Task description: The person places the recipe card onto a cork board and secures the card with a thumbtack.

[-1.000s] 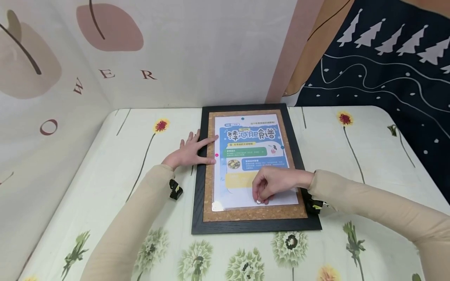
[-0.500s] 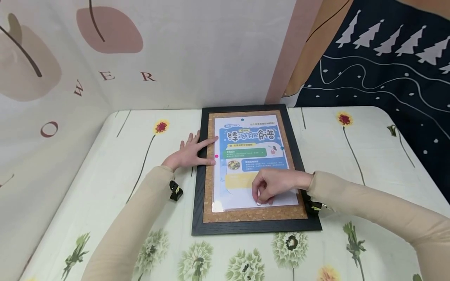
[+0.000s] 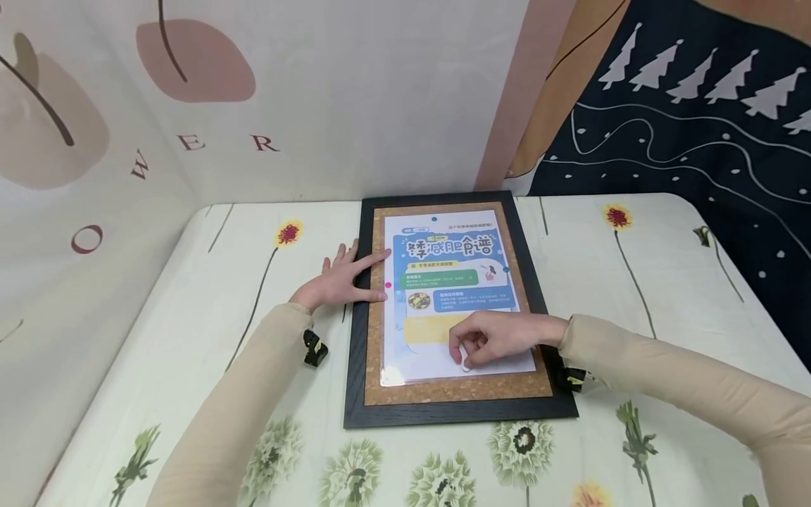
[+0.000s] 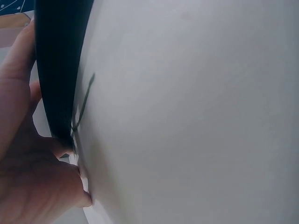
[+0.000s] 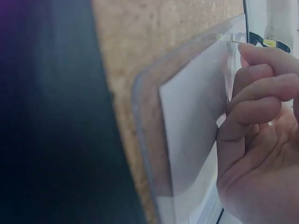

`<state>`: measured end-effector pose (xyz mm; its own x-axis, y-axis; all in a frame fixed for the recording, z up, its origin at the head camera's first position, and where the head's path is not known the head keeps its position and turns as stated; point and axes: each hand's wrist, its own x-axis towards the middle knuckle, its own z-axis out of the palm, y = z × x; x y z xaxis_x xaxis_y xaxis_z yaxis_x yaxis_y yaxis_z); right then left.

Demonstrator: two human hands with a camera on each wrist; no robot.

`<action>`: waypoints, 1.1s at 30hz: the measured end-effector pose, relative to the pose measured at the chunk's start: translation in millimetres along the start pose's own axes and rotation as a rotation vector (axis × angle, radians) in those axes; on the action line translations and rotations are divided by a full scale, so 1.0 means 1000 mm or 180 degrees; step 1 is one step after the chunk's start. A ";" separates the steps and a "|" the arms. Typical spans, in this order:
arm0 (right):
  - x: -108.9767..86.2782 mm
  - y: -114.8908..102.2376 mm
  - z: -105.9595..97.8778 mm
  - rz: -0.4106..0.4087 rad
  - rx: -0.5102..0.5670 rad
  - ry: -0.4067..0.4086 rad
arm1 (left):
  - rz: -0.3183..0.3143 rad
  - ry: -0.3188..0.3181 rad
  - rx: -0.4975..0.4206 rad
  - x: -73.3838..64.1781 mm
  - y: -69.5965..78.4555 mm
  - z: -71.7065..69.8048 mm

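Observation:
A black-framed cork board (image 3: 456, 393) lies flat with a printed poster in a clear sleeve (image 3: 446, 246) on it. Round thumbtack heads sit at the poster's edges: blue at the top (image 3: 434, 219), blue at the right (image 3: 506, 269), pink at the left (image 3: 388, 285). My left hand (image 3: 338, 280) rests over the frame's left side, fingers spread, two digits reaching the cork by the poster. Over the poster's lower part, my right hand (image 3: 497, 336) pinches a small thumbtack; its thin metal point (image 5: 233, 42) shows at the fingertips in the right wrist view. The tack's head is mostly hidden.
A flower-patterned cloth (image 3: 272, 394) covers the table. Pale curtain (image 3: 355, 98) rises behind it, with dark tree-printed fabric (image 3: 671, 134) at the back right. A black wrist camera (image 3: 313, 348) sits by the left cuff.
The right hand's fingertips have shifted slightly over the lower poster, with a white gap now showing between them. The left hand stays on the frame. The head view has tilted a little.

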<state>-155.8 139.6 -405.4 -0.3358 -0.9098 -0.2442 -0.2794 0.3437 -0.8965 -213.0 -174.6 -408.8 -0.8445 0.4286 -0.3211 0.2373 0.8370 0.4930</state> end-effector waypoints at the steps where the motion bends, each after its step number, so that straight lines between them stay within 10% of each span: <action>1: 0.000 0.000 0.000 -0.0022 0.0012 -0.0028 | 0.0006 0.0003 0.0003 0.000 0.000 0.000; 33: 0.001 0.004 0.001 -0.0003 0.0245 -0.0067 | 0.0006 0.0009 0.0007 0.002 -0.002 0.002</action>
<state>-156.7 139.5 -409.5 -0.3163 -0.9151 -0.2502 -0.2095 0.3246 -0.9224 -214.1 -174.9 -412.4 -0.8455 0.4291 -0.3179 0.2400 0.8371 0.4917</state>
